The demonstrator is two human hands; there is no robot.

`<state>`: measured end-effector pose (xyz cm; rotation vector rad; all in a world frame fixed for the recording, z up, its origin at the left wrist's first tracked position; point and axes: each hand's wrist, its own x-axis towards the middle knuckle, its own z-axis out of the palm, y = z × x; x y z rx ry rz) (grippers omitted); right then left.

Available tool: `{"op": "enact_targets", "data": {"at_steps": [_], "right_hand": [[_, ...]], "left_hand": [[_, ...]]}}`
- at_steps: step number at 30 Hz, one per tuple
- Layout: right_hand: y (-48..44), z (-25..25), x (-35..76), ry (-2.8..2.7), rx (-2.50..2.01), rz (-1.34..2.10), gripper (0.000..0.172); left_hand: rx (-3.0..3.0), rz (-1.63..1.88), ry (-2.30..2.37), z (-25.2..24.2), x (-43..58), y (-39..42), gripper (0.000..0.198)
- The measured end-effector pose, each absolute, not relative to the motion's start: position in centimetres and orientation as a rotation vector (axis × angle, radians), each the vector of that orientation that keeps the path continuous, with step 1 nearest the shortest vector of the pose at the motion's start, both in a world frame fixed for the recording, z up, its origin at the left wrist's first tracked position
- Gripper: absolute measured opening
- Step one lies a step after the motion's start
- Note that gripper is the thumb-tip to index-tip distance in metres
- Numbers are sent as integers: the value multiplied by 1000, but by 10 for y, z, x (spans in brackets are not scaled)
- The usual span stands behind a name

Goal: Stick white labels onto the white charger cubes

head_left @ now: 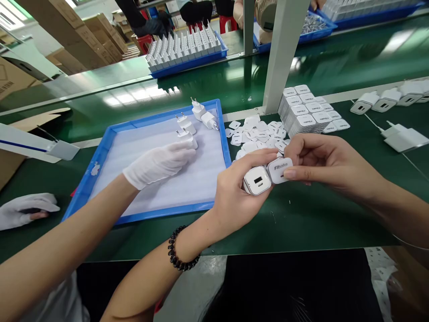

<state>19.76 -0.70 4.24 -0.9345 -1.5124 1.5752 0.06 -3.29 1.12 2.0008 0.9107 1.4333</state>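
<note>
My left hand [239,183], with a black bead bracelet at its wrist, is wrapped round a white charger plug [257,180] whose end with two port openings faces me. Against that charger's right side sits a rounded white face label [279,170] with grey printing. My right hand [315,156] pinches this label between thumb and fingers at its right edge. Whether a second charger lies behind the label is hard to make out. Just beyond my hands lies a loose pile of similar printed labels [256,134], with neat stacks of them [304,109] to its right.
A co-worker's white-gloved hand [161,163] reaches over a blue tray [224,147] holding several plugs [185,123]; another gloved hand [28,210] rests at left. More chargers [385,100] line the right side. A white post [281,53] rises behind. Filled blue trays [187,65] stand farther back.
</note>
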Motion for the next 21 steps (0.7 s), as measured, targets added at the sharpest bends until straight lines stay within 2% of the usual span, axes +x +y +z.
{"op": "enact_targets", "data": {"at_steps": [21], "right_hand": [[-10,40,193,-1498,-971,1488,31]], "left_hand": [[2126,1483,912,7,0,-33,30]]}}
